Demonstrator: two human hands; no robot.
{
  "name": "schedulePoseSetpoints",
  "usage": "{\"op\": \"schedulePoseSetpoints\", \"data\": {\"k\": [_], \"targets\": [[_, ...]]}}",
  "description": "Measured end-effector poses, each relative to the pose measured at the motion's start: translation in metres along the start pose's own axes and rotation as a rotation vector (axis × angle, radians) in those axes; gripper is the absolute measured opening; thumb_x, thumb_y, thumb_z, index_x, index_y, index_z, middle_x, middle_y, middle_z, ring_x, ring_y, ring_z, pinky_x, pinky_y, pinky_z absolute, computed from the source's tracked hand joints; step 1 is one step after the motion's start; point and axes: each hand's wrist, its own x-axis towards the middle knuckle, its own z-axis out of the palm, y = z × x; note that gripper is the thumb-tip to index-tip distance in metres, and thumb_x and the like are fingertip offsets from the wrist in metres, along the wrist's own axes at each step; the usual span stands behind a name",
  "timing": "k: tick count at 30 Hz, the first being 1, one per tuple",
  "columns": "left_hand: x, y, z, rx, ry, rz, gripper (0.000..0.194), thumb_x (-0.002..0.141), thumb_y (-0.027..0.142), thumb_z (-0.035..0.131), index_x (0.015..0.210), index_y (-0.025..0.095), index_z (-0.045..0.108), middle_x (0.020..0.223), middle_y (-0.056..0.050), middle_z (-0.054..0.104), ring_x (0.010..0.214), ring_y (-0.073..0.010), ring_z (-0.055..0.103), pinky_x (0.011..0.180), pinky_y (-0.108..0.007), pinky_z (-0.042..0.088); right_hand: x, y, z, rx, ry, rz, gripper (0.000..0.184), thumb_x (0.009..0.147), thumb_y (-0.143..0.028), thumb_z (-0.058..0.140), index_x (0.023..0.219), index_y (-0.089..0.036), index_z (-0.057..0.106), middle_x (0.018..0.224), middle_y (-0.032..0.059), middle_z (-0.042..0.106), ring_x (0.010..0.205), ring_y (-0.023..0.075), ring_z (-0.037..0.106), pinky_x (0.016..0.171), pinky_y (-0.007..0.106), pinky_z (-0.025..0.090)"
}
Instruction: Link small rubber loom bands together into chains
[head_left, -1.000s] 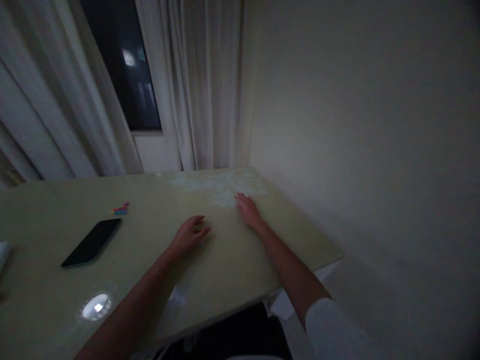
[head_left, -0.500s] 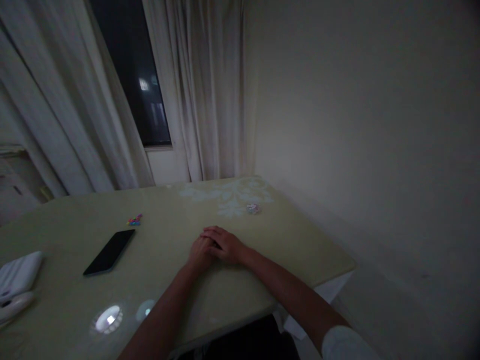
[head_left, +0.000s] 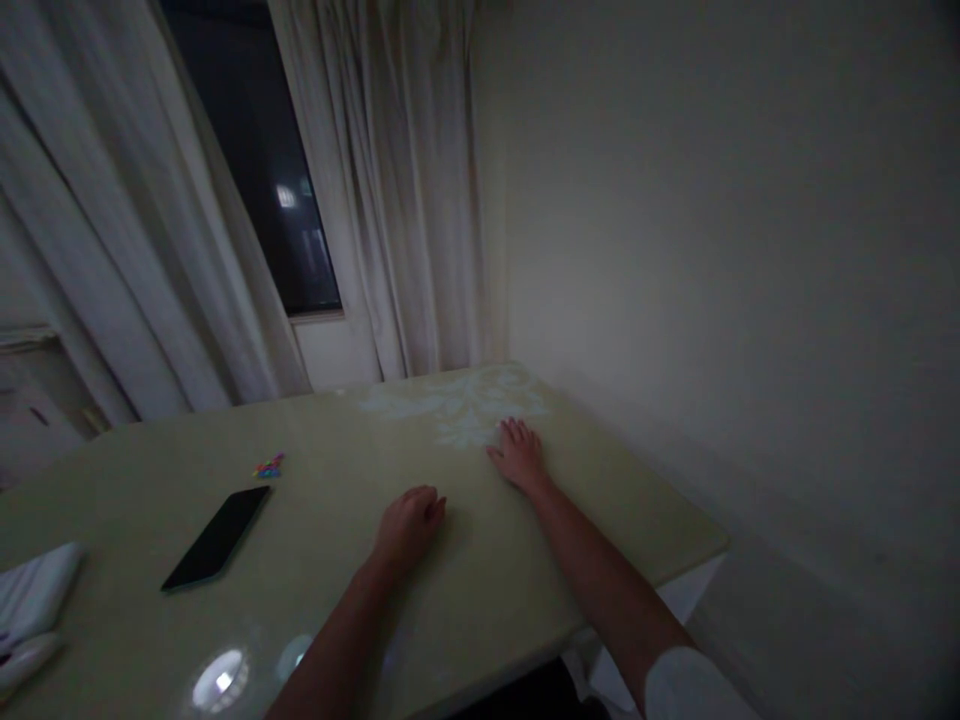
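Note:
My left hand [head_left: 409, 520] rests on the table [head_left: 480, 600] with its fingers curled in. Nothing shows in it. Farther out to the right, my right hand [head_left: 519, 455] reaches over the tabletop with its fingers spread. It covers the spot where a small clear-and-pale item lay, and only a tiny whitish bit shows by the fingertips. Whether the fingers touch that item I cannot tell.
Left of my hands lie a small heap of colourful pieces [head_left: 268, 466] and a black phone [head_left: 217, 538]. A white object [head_left: 37, 590] sits at the left edge. Curtains [head_left: 405, 200] and a wall [head_left: 712, 250] border the table.
My hands were laid one over the other; now they are apart. The right has moved forward and right over the small clear item; the left stays near its place, curled.

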Motion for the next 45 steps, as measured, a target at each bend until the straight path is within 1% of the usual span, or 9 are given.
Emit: {"op": "schedulePoseSetpoints", "data": {"k": [6,11,13,16,20,23,31,36,45], "targets": [[0.004,-0.007,0.001,-0.061,0.060,-0.003,0.025,0.102,0.036,0.067,0.117,0.016,0.069,0.113,-0.007,0.072,0.095,-0.0204,0.071,0.085,-0.041,0.062,-0.009,-0.003,0.005,-0.019,-0.042,-0.037,0.054,0.104,-0.039,0.056,0.151,-0.015,0.055,0.158,0.0228,0.051,0.149,0.0368,0.042,0.122,0.055,0.030],[0.005,-0.030,-0.003,-0.128,0.155,-0.019,0.050,0.097,0.041,0.072,0.140,0.020,0.059,0.147,-0.013,0.058,0.129,-0.0331,0.060,0.107,-0.058,0.051,-0.034,-0.054,0.006,0.080,-0.186,-0.400,0.040,0.102,-0.044,0.063,0.135,-0.022,0.070,0.136,0.0131,0.069,0.128,0.0292,0.058,0.116,0.046,0.040],[0.003,-0.039,-0.004,-0.158,0.134,-0.003,0.050,0.097,0.041,0.072,0.141,0.020,0.059,0.145,-0.013,0.060,0.130,-0.0336,0.060,0.109,-0.060,0.049,-0.045,-0.077,0.010,0.135,-0.240,-0.535,0.034,0.102,-0.046,0.065,0.129,-0.028,0.073,0.126,0.0068,0.073,0.120,0.0242,0.061,0.113,0.039,0.043],[0.002,-0.049,-0.005,-0.217,0.085,0.037,0.041,0.099,0.040,0.071,0.133,0.019,0.064,0.134,-0.011,0.067,0.123,-0.0302,0.065,0.106,-0.057,0.052,-0.053,-0.095,0.015,0.203,-0.257,-0.608,0.038,0.096,-0.047,0.073,0.127,-0.025,0.074,0.129,0.0088,0.070,0.123,0.0267,0.059,0.110,0.040,0.045],[-0.002,-0.052,-0.008,-0.310,0.040,0.054,0.044,0.097,0.044,0.072,0.131,0.017,0.064,0.128,-0.011,0.069,0.116,-0.0285,0.067,0.100,-0.052,0.056,-0.049,-0.080,0.016,0.284,-0.248,-0.557,0.065,0.089,-0.054,0.081,0.143,-0.021,0.064,0.142,0.0139,0.064,0.131,0.0314,0.055,0.115,0.046,0.043],[-0.004,-0.049,-0.011,-0.370,0.019,0.052,0.052,0.093,0.047,0.076,0.132,0.017,0.063,0.126,-0.011,0.069,0.114,-0.0284,0.068,0.099,-0.051,0.057,-0.044,-0.066,0.017,0.329,-0.262,-0.487,0.078,0.081,-0.057,0.087,0.143,-0.017,0.062,0.136,0.0172,0.066,0.126,0.0337,0.059,0.112,0.049,0.045],[-0.006,-0.040,-0.016,-0.453,-0.023,0.058,0.060,0.088,0.046,0.080,0.136,0.017,0.059,0.125,-0.011,0.068,0.110,-0.0279,0.069,0.096,-0.050,0.058,-0.042,-0.059,0.018,0.458,-0.300,-0.417,0.085,0.059,-0.051,0.102,0.128,-0.017,0.065,0.123,0.0118,0.067,0.115,0.0294,0.063,0.102,0.043,0.051],[-0.007,-0.037,-0.019,-0.450,-0.042,0.069,0.048,0.091,0.044,0.078,0.128,0.017,0.064,0.125,-0.010,0.068,0.115,-0.0290,0.067,0.101,-0.053,0.055,-0.042,-0.055,0.017,0.528,-0.333,-0.387,0.088,0.051,-0.049,0.104,0.121,-0.017,0.064,0.119,0.0102,0.066,0.109,0.0278,0.064,0.094,0.040,0.054],[-0.004,-0.037,-0.014,-0.433,0.003,0.079,0.057,0.095,0.044,0.075,0.142,0.019,0.057,0.125,-0.011,0.069,0.111,-0.0277,0.070,0.096,-0.050,0.059,-0.042,-0.060,0.015,0.564,-0.290,-0.387,0.084,0.061,-0.041,0.102,0.132,-0.020,0.063,0.128,0.0099,0.068,0.115,0.0254,0.067,0.099,0.037,0.054]]}}
